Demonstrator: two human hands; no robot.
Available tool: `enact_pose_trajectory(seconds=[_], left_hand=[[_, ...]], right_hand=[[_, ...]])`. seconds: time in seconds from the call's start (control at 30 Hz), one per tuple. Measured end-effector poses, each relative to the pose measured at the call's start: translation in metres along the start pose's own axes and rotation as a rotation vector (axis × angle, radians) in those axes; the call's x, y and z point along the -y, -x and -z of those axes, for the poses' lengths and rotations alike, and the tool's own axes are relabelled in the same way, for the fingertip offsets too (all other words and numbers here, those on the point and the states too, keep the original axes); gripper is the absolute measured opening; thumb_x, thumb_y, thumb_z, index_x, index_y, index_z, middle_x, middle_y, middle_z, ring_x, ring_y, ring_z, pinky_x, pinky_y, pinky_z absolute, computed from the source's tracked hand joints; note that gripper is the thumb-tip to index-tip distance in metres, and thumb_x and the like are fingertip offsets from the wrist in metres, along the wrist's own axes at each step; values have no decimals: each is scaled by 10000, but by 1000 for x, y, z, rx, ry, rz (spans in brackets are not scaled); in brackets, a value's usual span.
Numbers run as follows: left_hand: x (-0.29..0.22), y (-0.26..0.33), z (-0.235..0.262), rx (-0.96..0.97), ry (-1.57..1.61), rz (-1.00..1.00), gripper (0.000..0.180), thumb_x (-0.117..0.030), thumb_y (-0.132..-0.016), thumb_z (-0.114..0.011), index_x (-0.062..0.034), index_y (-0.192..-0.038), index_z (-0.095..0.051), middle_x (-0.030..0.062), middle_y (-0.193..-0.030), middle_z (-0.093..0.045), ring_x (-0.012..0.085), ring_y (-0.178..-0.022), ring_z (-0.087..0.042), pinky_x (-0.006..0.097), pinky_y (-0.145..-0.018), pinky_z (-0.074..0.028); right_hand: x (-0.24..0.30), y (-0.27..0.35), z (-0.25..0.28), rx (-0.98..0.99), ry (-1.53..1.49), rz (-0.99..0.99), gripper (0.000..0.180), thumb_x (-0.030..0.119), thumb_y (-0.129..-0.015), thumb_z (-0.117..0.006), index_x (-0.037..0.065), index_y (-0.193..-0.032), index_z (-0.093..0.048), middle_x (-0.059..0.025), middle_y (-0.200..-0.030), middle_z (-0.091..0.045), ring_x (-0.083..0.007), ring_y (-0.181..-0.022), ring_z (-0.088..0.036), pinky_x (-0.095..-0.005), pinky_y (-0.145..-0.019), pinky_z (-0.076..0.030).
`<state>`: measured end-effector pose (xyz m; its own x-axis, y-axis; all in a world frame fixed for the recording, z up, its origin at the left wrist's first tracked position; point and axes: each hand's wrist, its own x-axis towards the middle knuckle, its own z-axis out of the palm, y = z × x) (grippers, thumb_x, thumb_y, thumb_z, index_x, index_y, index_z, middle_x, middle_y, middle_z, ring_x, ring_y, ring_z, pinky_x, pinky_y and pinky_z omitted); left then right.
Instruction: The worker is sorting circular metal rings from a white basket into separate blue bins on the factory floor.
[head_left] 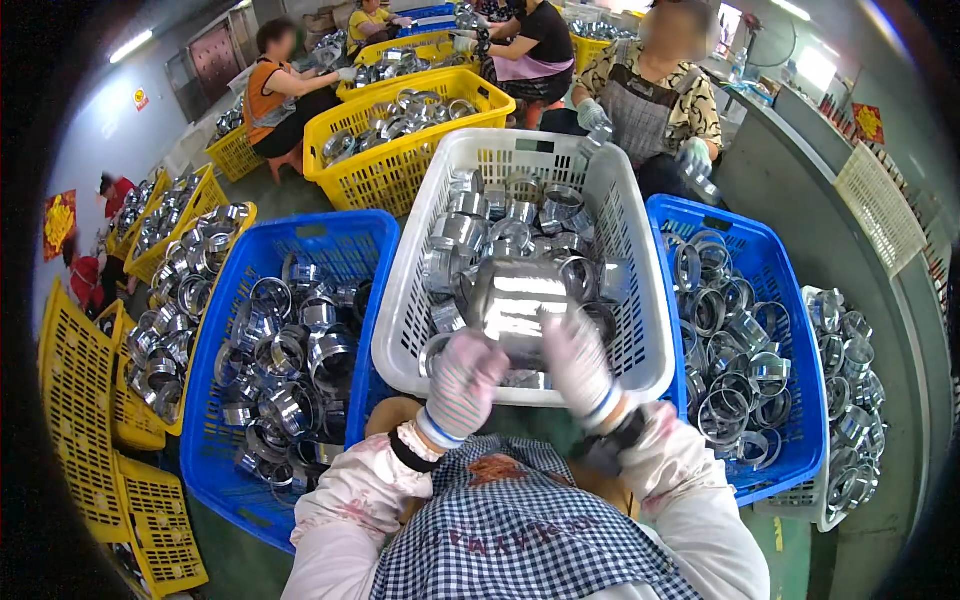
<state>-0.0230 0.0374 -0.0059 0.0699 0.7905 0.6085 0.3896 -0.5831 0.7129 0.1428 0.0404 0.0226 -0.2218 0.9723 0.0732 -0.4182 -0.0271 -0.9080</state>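
Both my hands wear striped white knit gloves and are smeared by motion. Between and above them is a wide, shiny metal cylinder (520, 305), larger in view than the pieces below it. My left hand (463, 385), curled closed, grips its near left edge. At the near right edge, my right hand (582, 368) presses its closed fingers to the metal; the fingertips are blurred. Under the cylinder stands a white plastic basket (395, 345) of loose metal rings (462, 232), some lying on their sides. My knees and checked apron (500, 530) are at its near side.
Blue baskets of metal rings stand left (215, 400) and right (805, 400) of the white one. A yellow basket (400, 175) is beyond. Across from me, a gloved co-worker (650, 110) handles rings. More workers sit farther back. A grey counter (830, 190) runs along the right.
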Motion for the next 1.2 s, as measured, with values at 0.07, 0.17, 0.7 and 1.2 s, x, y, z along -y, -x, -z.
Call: enact_pose_trajectory(seconds=[0.07,0.17,0.7,1.2], left_hand=[[-53,-25,14,-83,721,584,310,-340,-969,-574,-43,-885,-597,30,-820,-614,154,-775,-581,331,-708,-475],[-10,-25,19,-103,811,642,341,-395,-970,-594,-56,-937,-609,-37,-838,-592,77,-759,-523,260,-694,-443],[-7,-46,67,-277,1467,697,261,-347,-967,-611,-98,-893,-633,53,-743,-624,202,-738,-619,377,-775,-523],[149,69,238,69,-1041,642,322,-331,-949,-567,-32,-1027,-658,184,-1030,-671,371,-933,-623,463,-837,-477]], right_hand=[[-22,19,-1,97,777,498,428,125,-834,-719,-2,-1216,-574,-126,-1138,-625,-293,-1003,-620,-410,-861,-506],[-16,-5,29,373,1418,534,538,155,-762,-759,10,-1244,-567,-172,-1187,-603,-351,-1084,-583,-413,-926,-478],[-1,4,74,413,1585,814,194,206,-716,-688,120,-847,-574,-64,-869,-573,-286,-826,-581,-418,-753,-469],[9,1,264,-528,1594,301,541,211,-877,-697,38,-1352,-504,-240,-1280,-579,-386,-1186,-563,-420,-1011,-451]])
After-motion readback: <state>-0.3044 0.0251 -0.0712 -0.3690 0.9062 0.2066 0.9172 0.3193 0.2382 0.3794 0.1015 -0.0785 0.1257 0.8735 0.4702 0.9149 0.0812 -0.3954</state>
